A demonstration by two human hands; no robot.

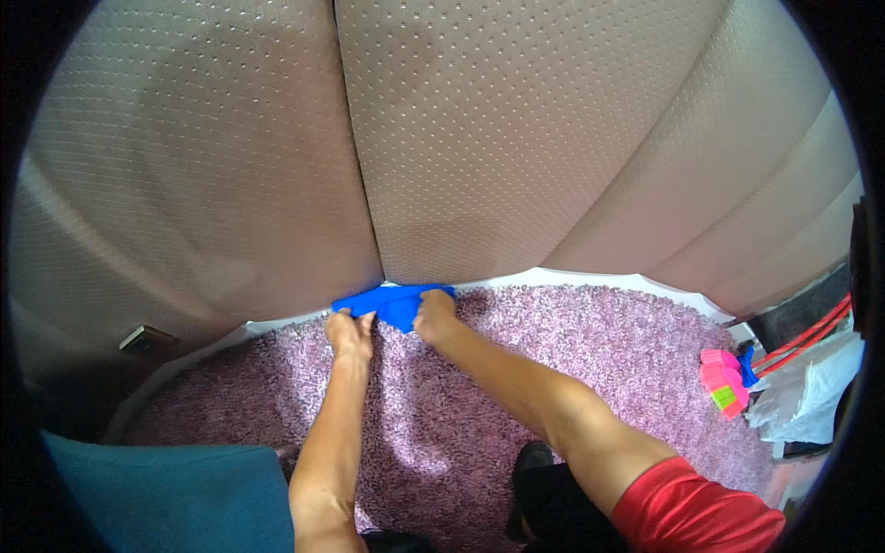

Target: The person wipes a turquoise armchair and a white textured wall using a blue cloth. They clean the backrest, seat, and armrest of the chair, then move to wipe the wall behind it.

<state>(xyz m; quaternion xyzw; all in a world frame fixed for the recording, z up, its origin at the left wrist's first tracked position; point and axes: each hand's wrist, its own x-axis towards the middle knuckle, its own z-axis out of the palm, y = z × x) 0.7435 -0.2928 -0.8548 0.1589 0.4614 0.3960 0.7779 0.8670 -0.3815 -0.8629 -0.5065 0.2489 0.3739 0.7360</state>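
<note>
A blue cloth [394, 305] lies along the white baseboard [574, 278], where the padded tan wall panels [470, 138] meet the carpet. My left hand [349, 334] grips the cloth's left end, thumb and fingers on its lower edge. Bent around the cloth's right end is my right hand [434, 318], its fingers curled over the fabric. Between the hands a corner of the cloth hangs down onto the pinkish-purple shaggy carpet [588, 345]. A dark vertical seam between two panels comes down just above the cloth.
At the right lie a pink broom head [722, 380] with yellow-green bristles, red poles [805, 339] and white plastic sheeting [805, 394]. A teal upholstered piece [173, 498] fills the lower left. An outlet plate [146, 339] juts from the left wall. My dark shoe [534, 457] rests on the carpet.
</note>
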